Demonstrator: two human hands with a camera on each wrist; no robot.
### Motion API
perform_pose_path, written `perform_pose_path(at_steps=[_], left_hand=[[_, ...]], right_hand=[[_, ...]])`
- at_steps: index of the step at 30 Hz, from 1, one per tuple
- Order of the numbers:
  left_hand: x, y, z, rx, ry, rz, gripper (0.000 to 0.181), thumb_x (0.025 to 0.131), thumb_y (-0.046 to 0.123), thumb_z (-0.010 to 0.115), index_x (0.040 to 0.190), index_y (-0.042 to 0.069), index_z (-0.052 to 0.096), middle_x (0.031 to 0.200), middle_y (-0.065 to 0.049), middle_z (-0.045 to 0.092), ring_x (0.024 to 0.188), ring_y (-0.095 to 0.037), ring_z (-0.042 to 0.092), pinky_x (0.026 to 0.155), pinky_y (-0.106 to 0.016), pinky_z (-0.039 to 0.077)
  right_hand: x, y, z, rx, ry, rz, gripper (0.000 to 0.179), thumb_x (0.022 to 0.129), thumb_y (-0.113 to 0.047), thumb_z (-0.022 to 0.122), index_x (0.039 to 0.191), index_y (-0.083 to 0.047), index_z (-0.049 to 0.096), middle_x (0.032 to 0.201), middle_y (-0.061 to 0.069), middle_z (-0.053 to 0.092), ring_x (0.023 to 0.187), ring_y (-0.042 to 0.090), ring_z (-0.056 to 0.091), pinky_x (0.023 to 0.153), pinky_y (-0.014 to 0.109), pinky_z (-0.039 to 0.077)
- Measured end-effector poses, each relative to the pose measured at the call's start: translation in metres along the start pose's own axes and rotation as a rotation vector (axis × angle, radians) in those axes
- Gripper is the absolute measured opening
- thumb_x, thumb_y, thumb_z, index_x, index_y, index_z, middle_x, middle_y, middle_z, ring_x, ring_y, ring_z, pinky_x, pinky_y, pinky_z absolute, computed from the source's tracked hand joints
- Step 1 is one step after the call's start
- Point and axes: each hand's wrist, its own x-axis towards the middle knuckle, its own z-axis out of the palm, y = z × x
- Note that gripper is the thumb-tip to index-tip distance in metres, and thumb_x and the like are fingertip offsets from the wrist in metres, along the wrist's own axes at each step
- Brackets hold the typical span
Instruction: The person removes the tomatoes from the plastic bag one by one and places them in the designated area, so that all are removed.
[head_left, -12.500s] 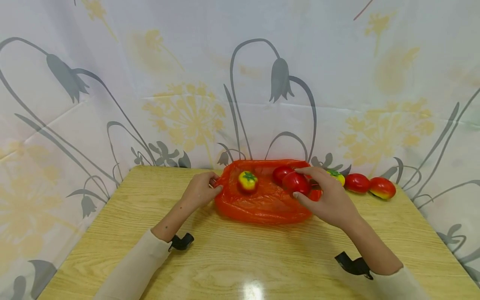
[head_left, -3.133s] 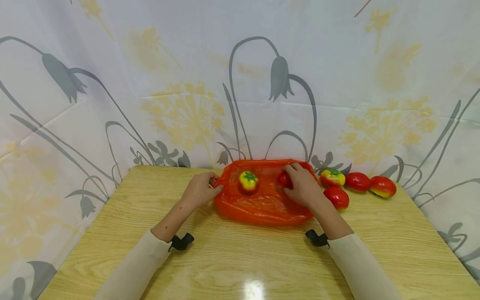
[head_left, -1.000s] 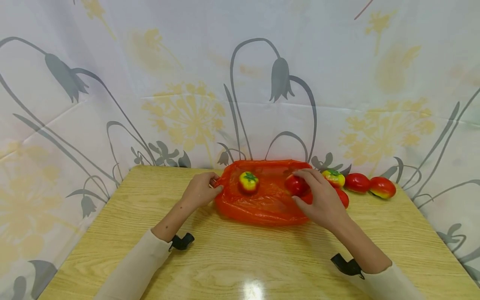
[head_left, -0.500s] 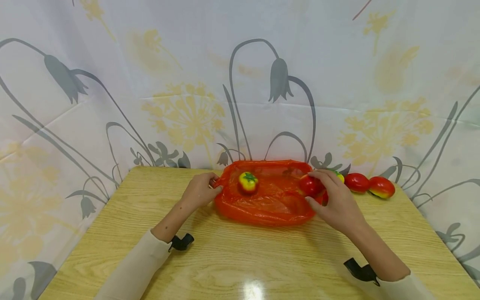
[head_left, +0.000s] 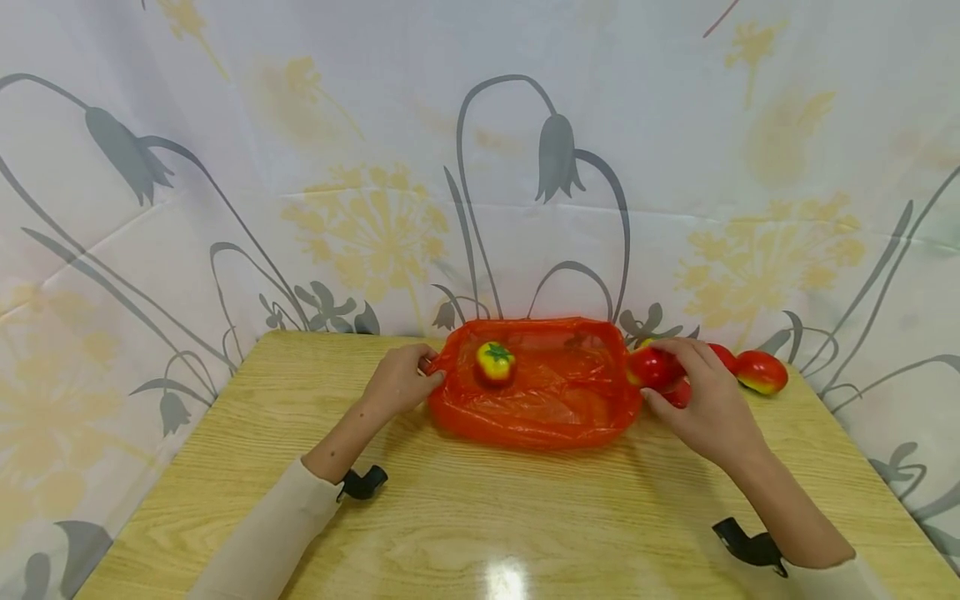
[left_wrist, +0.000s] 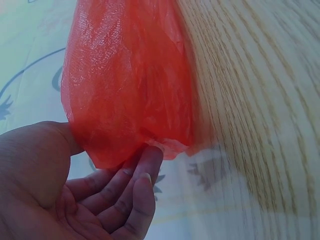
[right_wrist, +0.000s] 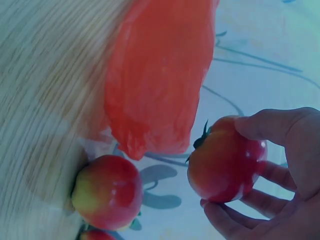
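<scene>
An orange-red plastic bag [head_left: 525,429] lies spread open on the table. My left hand [head_left: 397,382] pinches its left edge; in the left wrist view the thumb and fingers are at the bag's corner. One red-and-yellow tomato [head_left: 496,364] with a green leafy top sits inside on the left. My right hand [head_left: 705,408] holds another tomato [right_wrist: 222,160] between thumb and fingers, raised just past the bag's right end. Below it a tomato [right_wrist: 107,192] rests on the table, partly hidden by the hand in the head view.
More tomatoes stand in a row at the back right, among them a red one [head_left: 761,372] at the far end and another [head_left: 722,357] half hidden behind my right hand. A patterned cloth [head_left: 375,125] hangs behind the wooden table [head_left: 450,517].
My right hand earlier moved one tomato from the bag to the table, then took another from the bag and carried it right, past the edge. The left hand stays at the bag.
</scene>
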Motion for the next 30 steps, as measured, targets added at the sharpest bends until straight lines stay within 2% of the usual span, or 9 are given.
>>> perform_pose_path(at_steps=[3,7,10,13,15,18,22,25,30], left_hand=[[0.000,0.000,0.000,0.001,0.003,0.000,0.024,0.097,0.019,0.076,0.114,0.002,0.074,0.093,-0.007,0.071,0.073,-0.020,0.060,0.062,-0.027,0.055],[-0.001,0.001,0.000,0.001,0.001,-0.001,0.024,0.097,0.019,0.076,0.114,0.002,0.074,0.093,-0.007,0.071,0.072,-0.020,0.060,0.062,-0.027,0.055],[-0.001,0.001,0.000,-0.001,0.001,0.001,0.024,0.097,0.019,0.075,0.114,0.002,0.074,0.093,-0.007,0.071,0.073,-0.020,0.061,0.062,-0.027,0.056],[-0.001,0.001,0.000,-0.005,-0.002,0.001,0.024,0.097,0.019,0.075,0.114,0.002,0.074,0.093,-0.008,0.071,0.073,-0.020,0.061,0.062,-0.027,0.056],[-0.001,0.000,0.000,-0.009,-0.004,0.001,0.024,0.097,0.018,0.075,0.114,0.002,0.073,0.093,-0.008,0.071,0.072,-0.020,0.061,0.061,-0.027,0.056],[-0.001,0.000,0.000,-0.008,-0.005,0.001,0.023,0.097,0.018,0.075,0.113,0.002,0.073,0.093,-0.008,0.071,0.070,-0.020,0.060,0.059,-0.027,0.055],[0.000,-0.001,0.000,0.005,-0.006,0.002,0.024,0.097,0.019,0.075,0.113,0.002,0.074,0.093,-0.008,0.071,0.070,-0.019,0.060,0.060,-0.027,0.055],[0.001,-0.001,0.000,0.010,-0.010,0.000,0.024,0.097,0.019,0.075,0.114,0.002,0.074,0.093,-0.008,0.071,0.071,-0.019,0.060,0.060,-0.027,0.054],[0.001,-0.001,0.001,0.011,-0.012,-0.004,0.025,0.097,0.020,0.075,0.115,0.002,0.073,0.094,-0.008,0.071,0.072,-0.019,0.061,0.061,-0.027,0.055]], right_hand=[[0.000,0.007,-0.003,-0.013,0.011,0.003,0.061,0.082,-0.006,0.089,0.136,-0.003,0.060,0.129,0.020,0.061,0.106,0.035,0.061,0.079,0.035,0.064],[0.000,0.014,-0.006,-0.013,0.011,0.016,0.061,0.082,-0.006,0.089,0.135,-0.003,0.060,0.128,0.019,0.061,0.101,0.032,0.061,0.078,0.005,0.043],[0.001,0.018,-0.010,-0.016,0.011,0.032,0.060,0.082,-0.006,0.088,0.135,-0.002,0.060,0.129,0.021,0.060,0.102,0.035,0.061,0.079,0.010,0.046],[0.001,0.023,-0.013,-0.022,0.017,0.047,0.060,0.083,-0.005,0.087,0.136,0.000,0.059,0.130,0.024,0.058,0.106,0.040,0.060,0.081,0.036,0.059],[0.001,0.026,-0.015,-0.027,0.021,0.053,0.060,0.083,-0.005,0.086,0.136,0.001,0.059,0.132,0.027,0.057,0.108,0.044,0.059,0.081,0.058,0.059],[0.001,0.032,-0.018,-0.027,0.017,0.076,0.061,0.084,-0.005,0.086,0.137,0.002,0.058,0.133,0.029,0.056,0.110,0.047,0.058,0.083,0.068,0.056],[0.002,0.040,-0.022,-0.042,0.004,0.109,0.061,0.085,-0.008,0.086,0.138,0.002,0.059,0.132,0.028,0.057,0.109,0.046,0.058,0.081,0.060,0.056],[0.002,0.045,-0.025,-0.055,0.003,0.125,0.060,0.085,-0.009,0.087,0.138,0.001,0.060,0.130,0.028,0.059,0.106,0.044,0.060,0.079,0.040,0.055],[0.002,0.054,-0.028,-0.058,-0.004,0.145,0.060,0.084,-0.009,0.087,0.136,0.004,0.060,0.128,0.029,0.059,0.103,0.045,0.060,0.075,0.013,0.042]])
